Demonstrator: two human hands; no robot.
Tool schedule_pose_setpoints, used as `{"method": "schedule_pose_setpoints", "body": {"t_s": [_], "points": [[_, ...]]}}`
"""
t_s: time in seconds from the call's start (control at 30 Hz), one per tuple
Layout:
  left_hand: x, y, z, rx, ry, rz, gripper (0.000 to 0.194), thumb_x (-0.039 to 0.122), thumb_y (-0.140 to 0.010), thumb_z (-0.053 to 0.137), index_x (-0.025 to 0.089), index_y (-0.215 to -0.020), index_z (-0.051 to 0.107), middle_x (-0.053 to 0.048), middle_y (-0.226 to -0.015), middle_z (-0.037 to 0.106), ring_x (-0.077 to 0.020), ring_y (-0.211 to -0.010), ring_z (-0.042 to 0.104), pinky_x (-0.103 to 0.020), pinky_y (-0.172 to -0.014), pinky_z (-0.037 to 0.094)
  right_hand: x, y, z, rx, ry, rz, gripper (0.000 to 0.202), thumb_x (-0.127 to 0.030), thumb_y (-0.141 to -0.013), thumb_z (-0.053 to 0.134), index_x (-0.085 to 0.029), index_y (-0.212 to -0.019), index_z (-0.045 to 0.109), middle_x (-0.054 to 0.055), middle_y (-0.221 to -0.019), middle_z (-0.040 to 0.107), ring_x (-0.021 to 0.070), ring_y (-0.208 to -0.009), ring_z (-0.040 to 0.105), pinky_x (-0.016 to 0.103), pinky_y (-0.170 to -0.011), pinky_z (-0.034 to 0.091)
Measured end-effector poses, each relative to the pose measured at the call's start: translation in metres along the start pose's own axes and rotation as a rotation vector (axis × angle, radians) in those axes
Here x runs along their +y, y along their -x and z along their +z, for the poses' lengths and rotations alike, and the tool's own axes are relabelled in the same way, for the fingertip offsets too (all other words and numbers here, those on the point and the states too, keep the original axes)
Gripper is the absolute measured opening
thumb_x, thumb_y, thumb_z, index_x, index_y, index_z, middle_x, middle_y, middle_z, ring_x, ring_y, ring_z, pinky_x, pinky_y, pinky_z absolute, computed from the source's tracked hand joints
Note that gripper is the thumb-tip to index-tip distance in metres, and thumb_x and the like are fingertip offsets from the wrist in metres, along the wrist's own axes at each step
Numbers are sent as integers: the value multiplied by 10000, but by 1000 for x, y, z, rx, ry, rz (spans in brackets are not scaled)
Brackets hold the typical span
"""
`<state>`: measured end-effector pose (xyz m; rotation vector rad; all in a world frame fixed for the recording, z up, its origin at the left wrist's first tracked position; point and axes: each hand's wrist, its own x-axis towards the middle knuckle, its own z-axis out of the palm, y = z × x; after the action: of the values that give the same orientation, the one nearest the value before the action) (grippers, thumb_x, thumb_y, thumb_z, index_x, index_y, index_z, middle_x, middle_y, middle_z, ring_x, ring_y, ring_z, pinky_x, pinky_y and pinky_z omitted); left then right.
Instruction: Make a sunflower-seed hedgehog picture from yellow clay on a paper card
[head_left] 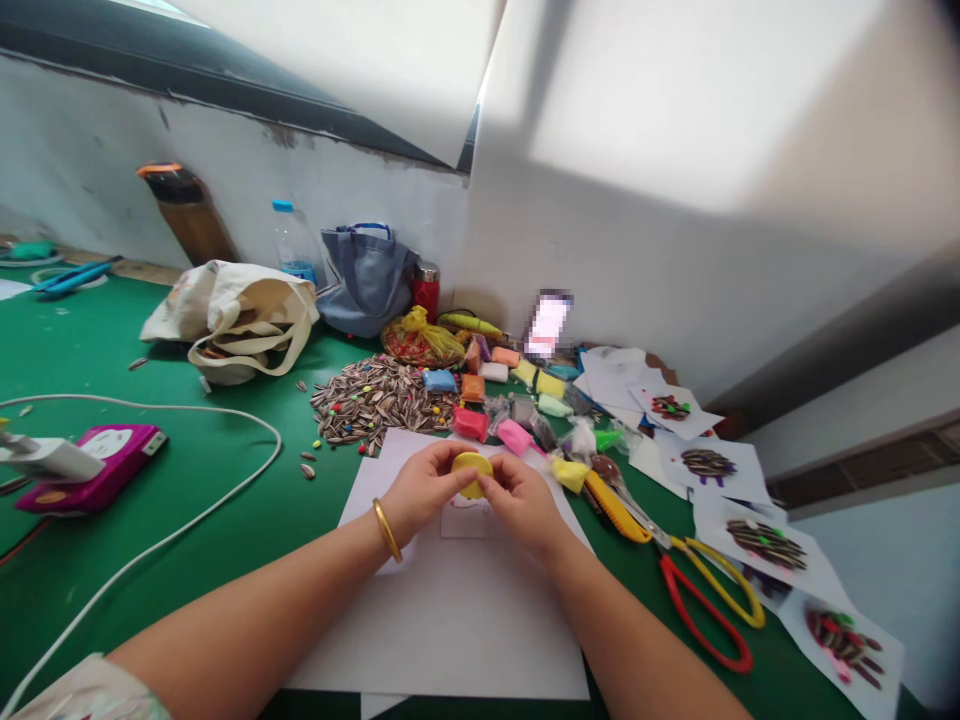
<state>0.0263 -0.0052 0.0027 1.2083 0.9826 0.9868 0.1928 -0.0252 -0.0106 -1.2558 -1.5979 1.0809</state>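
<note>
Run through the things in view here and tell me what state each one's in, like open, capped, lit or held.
Yellow disc: flattened, held by left hand and right hand
Phone: propped up, screen lit
Clear bottle: capped
Cream bag: slumped, mouth open
Blue bag: standing
Seeds: loosely heaped
Scissors: lying down, handles apart

Fingers (441,462) curled, forearms (277,605) angled inward

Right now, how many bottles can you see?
3: the brown bottle by the wall at left, the clear bottle behind the cream bag, and the red bottle right of the blue bag. Others could be hidden.
</note>
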Motion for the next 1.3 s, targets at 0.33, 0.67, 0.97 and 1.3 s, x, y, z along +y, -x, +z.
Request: {"method": "schedule_pose_setpoints", "body": {"t_s": [0.33, 0.67, 0.97, 1.3], "points": [[-4, -1, 0, -23, -60, -5, 365, 448, -659, 752, 137, -822, 654, -21, -738, 640, -144, -663, 580, -258, -591, 477, 4, 0, -1, 51, 7, -21, 192, -377, -841, 574, -187, -815, 584, -11, -691, 553, 124, -607, 481, 237, -548, 377], [-1, 0, 0, -19, -6, -25, 403, 476, -662, 747, 130, -853, 667, -42, -797, 674, -161, -723, 604, -272, -649, 487, 1, 1, -1, -3, 18, -7, 235, -411, -851, 569, -179, -824, 590, -4, -697, 571, 130, -623, 496, 240, -564, 387], [-1, 1, -1, -56, -73, -39, 364, 454, -694, 735, 126, -821, 640, -19, -745, 628, -138, -679, 560, -260, -627, 450, 9, -1, -2, 9, -85, -20, 285, -455, -857, 576, -184, -939, 612, 21, -809, 627, 153, -696, 551, 256, -622, 438], [-9, -2, -2, -49, -41, -51, 435, 530, -680, 723, 128, -795, 602, -10, -730, 589, -124, -650, 522, -252, -592, 424, 7, 0, -3, 33, -123, -15, 242, -417, -864, 570, -177, -875, 596, 5, -760, 588, 140, -670, 522, 248, -607, 416]]}}
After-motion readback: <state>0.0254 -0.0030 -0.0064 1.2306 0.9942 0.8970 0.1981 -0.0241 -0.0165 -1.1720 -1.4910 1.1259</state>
